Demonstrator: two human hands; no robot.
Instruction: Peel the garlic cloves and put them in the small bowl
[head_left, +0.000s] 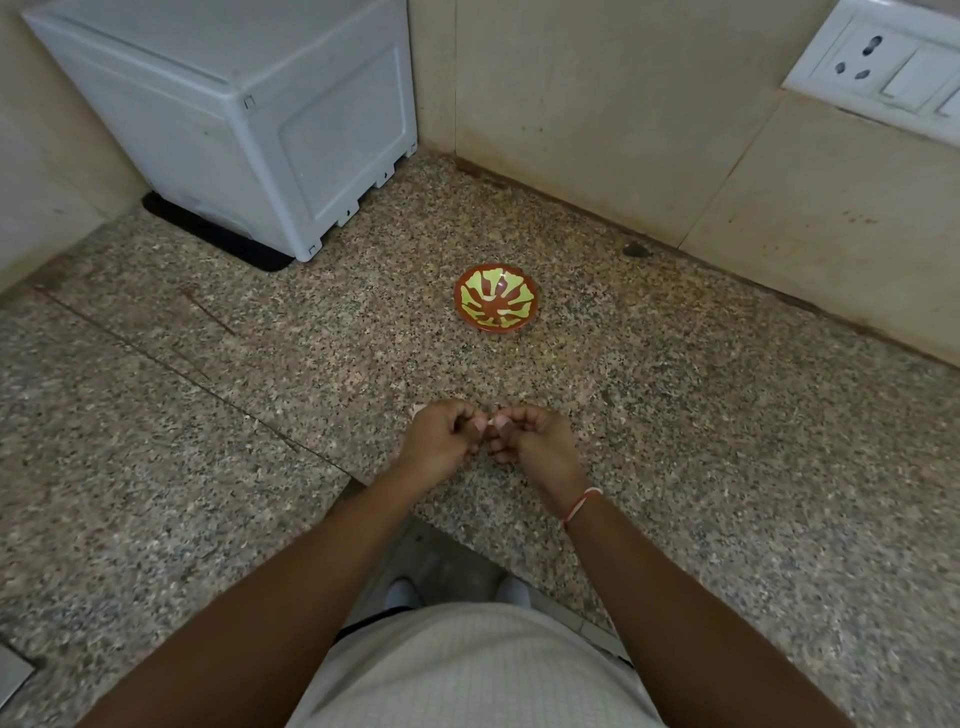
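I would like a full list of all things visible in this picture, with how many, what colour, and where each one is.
small bowl: one, red-brown with yellow-green pattern, on the counter beyond the hands, nothing visible inside
garlic clove: one small pale piece, pinched between both hands; details too small to tell
white appliance: one, far left on a black mat
counter: one, speckled granite, under everything
wall socket panel: one, white, upper right on the wall
wrist thread: one, red and white, on the right wrist
left hand: fingers curled, pinching the clove
right hand: fingers curled, pinching the clove
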